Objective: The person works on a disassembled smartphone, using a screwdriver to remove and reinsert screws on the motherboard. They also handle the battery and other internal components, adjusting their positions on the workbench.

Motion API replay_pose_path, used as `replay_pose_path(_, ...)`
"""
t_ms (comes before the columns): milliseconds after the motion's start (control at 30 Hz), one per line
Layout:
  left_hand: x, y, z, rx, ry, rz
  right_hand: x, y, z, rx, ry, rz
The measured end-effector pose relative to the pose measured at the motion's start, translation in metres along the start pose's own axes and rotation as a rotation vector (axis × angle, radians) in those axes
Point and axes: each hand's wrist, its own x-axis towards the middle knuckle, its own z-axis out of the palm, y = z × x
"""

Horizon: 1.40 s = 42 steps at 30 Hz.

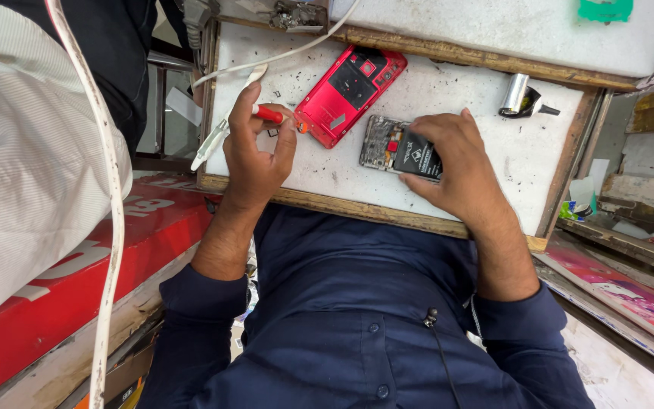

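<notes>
Phone internals point(399, 148), opened and showing a black battery, lie on the white work board point(493, 136) under the right hand point(452, 155), whose fingers close over one end. Just beside them sits the red back cover point(350, 91). The left hand point(255, 151) pinches a red-handled screwdriver point(270, 114) near the cover's corner.

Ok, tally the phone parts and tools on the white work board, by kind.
Red back shell: 1
Opened phone body with black battery: 1
Red-handled screwdriver: 1
Silver cylinder tool: 1
Total: 4
</notes>
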Motion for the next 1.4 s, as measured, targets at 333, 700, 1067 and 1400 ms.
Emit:
replay_pose_path(333,-0.003,0.007,0.018,-0.062,-0.064,-0.044,0.004,-0.015,0.013,-0.204,0.0,-0.018)
replay_pose_path(700,-0.004,0.003,0.015,-0.224,-0.084,-0.186,0.004,-0.014,0.024,-0.326,0.026,-0.048)
replay_pose_path(1067,-0.006,-0.002,0.014,-0.163,-0.136,-0.184,0.001,-0.011,0.027,-0.177,0.109,0.015)
replay_pose_path(1400,0.001,-0.004,0.017,-0.391,-0.079,-0.328,-0.001,-0.007,0.03,-0.119,0.174,0.034)
